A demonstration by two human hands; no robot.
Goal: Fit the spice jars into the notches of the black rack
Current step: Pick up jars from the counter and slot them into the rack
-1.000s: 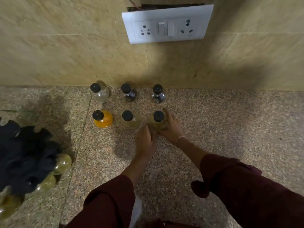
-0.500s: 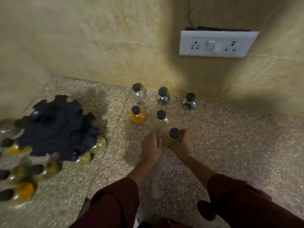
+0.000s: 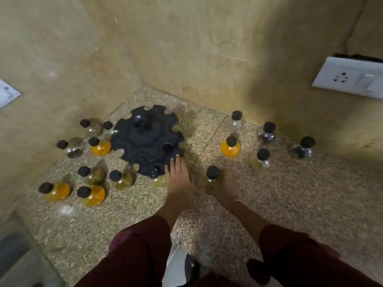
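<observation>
Farthest to the left of your left grip [image 3: 178, 179], a cluster of filled jars [image 3: 91, 175] crowded the black rack [image 3: 148, 141] on the granite worktop [image 3: 300, 204]. That grip lay flat and spread, holding nothing, its fingertips touching the rack's near edge, probably to steady it. Just beside it to the right, your right grip [image 3: 222, 186] was wrapped around a yellow-green spice jar [image 3: 211, 179], kept upright, likely so its neck could slide into a notch. Beyond that grip, five loose jars [image 3: 263, 148] waited near the wall.
</observation>
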